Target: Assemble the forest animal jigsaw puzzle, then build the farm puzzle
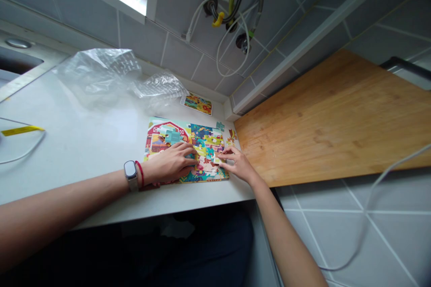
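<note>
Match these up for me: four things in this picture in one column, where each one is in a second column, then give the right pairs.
Things:
1. Left hand
2. Right hand
3. Watch
4. Plastic bag

Places:
A. Around the left wrist
B. Fingertips on a pale piece at the right of the puzzle
C. Crumpled on the white counter, beyond the puzzle
D. Lying flat on the puzzle's lower left

Pairs: 1-D, 2-B, 3-A, 4-C
</note>
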`<action>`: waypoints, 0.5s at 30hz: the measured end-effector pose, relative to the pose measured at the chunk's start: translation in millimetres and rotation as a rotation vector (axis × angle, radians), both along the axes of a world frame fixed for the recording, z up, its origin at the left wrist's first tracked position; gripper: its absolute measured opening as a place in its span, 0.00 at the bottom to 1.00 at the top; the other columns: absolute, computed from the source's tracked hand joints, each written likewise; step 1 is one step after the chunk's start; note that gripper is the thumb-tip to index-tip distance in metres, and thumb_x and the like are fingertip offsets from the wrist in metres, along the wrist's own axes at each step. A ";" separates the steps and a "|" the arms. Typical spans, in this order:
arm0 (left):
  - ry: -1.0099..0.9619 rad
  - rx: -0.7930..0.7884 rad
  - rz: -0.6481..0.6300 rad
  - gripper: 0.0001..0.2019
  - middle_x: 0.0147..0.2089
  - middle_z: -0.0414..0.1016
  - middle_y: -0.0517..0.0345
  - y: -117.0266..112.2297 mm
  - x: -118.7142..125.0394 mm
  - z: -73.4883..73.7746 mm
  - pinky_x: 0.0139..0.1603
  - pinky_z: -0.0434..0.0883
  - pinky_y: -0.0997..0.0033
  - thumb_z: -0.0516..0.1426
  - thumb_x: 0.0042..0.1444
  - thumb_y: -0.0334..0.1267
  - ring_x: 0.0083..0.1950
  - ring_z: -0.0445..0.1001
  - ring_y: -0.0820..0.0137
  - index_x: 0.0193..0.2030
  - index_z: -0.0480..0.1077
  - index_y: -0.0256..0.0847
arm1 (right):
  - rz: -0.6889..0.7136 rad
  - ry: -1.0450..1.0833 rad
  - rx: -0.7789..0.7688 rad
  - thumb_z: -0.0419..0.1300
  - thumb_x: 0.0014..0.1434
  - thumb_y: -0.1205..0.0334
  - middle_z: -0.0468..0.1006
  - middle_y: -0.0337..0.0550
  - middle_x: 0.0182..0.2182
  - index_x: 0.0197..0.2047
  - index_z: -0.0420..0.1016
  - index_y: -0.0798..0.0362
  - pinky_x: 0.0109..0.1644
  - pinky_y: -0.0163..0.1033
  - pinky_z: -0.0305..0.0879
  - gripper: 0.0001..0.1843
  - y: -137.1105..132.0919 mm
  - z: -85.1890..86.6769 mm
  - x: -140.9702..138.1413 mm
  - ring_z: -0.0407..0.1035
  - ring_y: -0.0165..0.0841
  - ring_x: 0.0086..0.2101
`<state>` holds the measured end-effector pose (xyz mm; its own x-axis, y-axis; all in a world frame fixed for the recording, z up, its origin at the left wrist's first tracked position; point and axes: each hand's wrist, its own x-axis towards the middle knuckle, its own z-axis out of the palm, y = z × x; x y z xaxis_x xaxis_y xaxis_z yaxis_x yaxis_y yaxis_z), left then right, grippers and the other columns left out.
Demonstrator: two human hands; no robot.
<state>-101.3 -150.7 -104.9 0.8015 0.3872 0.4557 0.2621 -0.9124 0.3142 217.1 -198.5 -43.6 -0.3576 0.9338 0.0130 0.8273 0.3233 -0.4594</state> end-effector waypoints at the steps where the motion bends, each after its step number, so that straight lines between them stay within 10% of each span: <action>1: -0.002 -0.003 0.002 0.11 0.60 0.76 0.47 0.0 0.1 -0.1 0.61 0.68 0.53 0.57 0.71 0.39 0.61 0.71 0.54 0.55 0.79 0.46 | 0.019 -0.018 -0.010 0.71 0.62 0.61 0.77 0.47 0.48 0.53 0.86 0.45 0.59 0.48 0.75 0.16 4.3 0.4 -0.9 0.75 0.40 0.50; 15: -0.058 -0.031 -0.005 0.12 0.58 0.76 0.47 -0.2 0.3 -2.8 0.60 0.68 0.54 0.57 0.72 0.40 0.60 0.72 0.54 0.56 0.79 0.47 | 0.008 -0.015 0.006 0.71 0.61 0.62 0.78 0.46 0.47 0.56 0.85 0.43 0.58 0.48 0.76 0.19 6.8 -2.5 17.3 0.77 0.40 0.49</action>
